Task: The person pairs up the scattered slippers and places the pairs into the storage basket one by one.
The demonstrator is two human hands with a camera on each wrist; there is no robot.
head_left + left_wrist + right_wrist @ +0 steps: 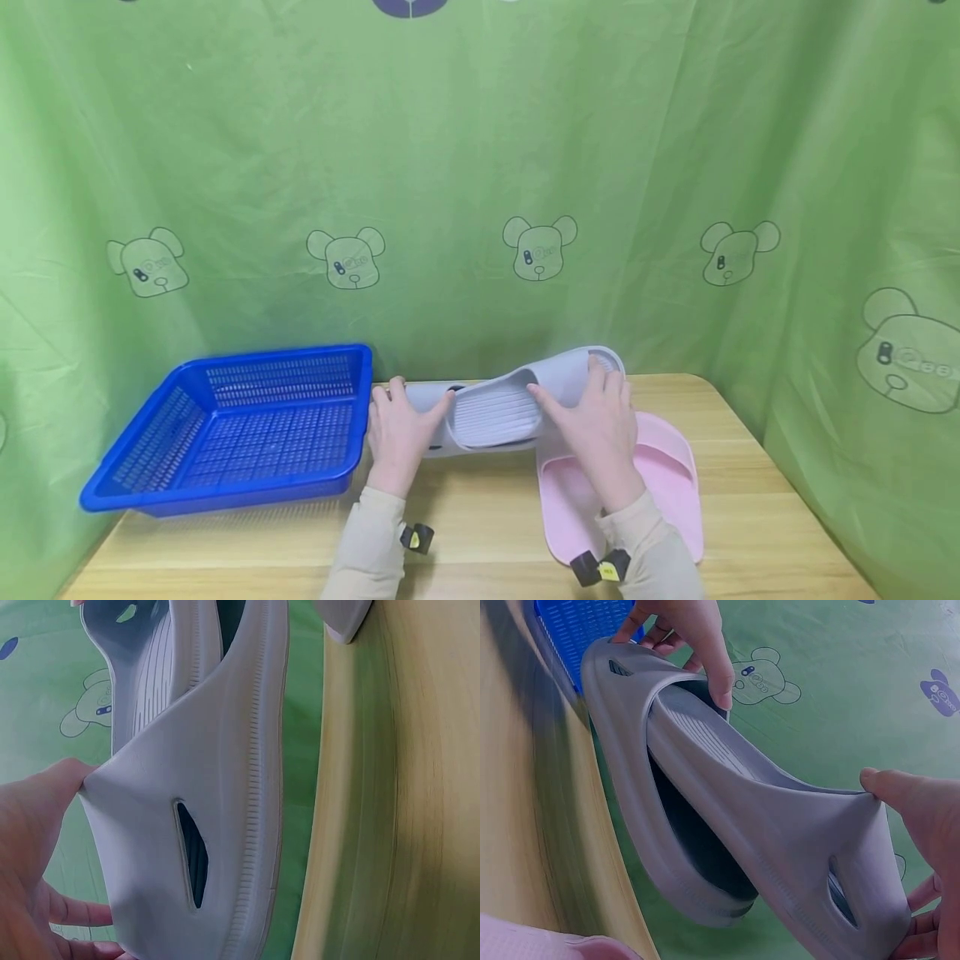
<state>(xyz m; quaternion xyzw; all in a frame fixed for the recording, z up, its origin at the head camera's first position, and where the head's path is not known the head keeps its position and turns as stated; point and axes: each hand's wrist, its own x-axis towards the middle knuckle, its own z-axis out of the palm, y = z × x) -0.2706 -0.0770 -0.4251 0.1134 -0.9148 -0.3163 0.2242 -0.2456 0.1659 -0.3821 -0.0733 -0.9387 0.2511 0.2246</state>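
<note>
Two grey slippers are held together above the back of the table. My left hand (399,425) grips the strap of the left grey slipper (150,847), thumb at the strap's edge. My right hand (600,421) pinches the strap of the right grey slipper (802,840) between thumb and fingers. In the right wrist view, the heel end of the right slipper is tucked into the foot opening of the left one, and a dark gap shows between their soles. Pink slippers (562,508) lie on the table beneath my right forearm, which partly hides them.
A blue plastic basket (352,454) with mesh sides stands on the left of the wooden table (480,517), close beside my left hand. A green curtain (450,167) with bear-head prints hangs behind the table and along both sides.
</note>
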